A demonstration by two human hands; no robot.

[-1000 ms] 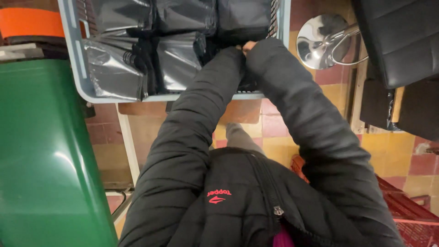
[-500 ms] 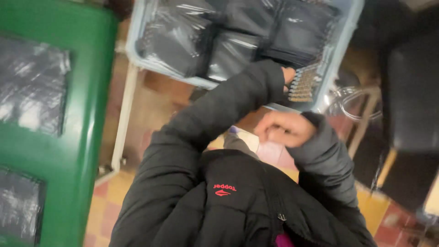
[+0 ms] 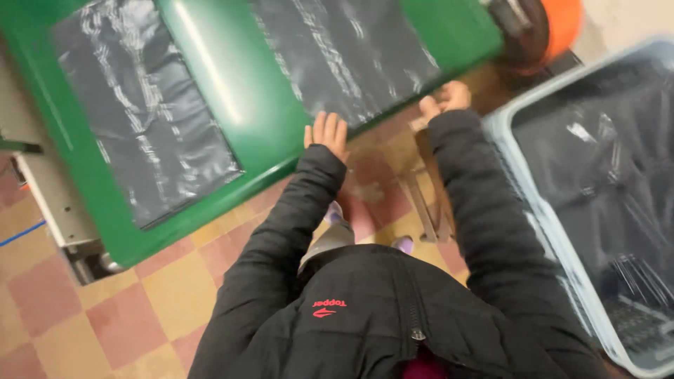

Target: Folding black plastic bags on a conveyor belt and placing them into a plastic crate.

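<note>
A green table fills the upper left, with two black plastic sheets lying flat on it, one on the left and one on the right. My left hand rests at the table's near edge with its fingers apart, holding nothing. My right hand is curled at the same edge, by the corner of the right sheet; whether it grips anything is not clear. Both arms are in black jacket sleeves.
A light blue crate holding black plastic bags stands at the right, close to my right arm. An orange round object sits at the top right. A grey metal frame is at the left, on a tiled floor.
My view has swung from the blue crate to the green table. Both hands left the crate and now sit at the table's near edge.
</note>
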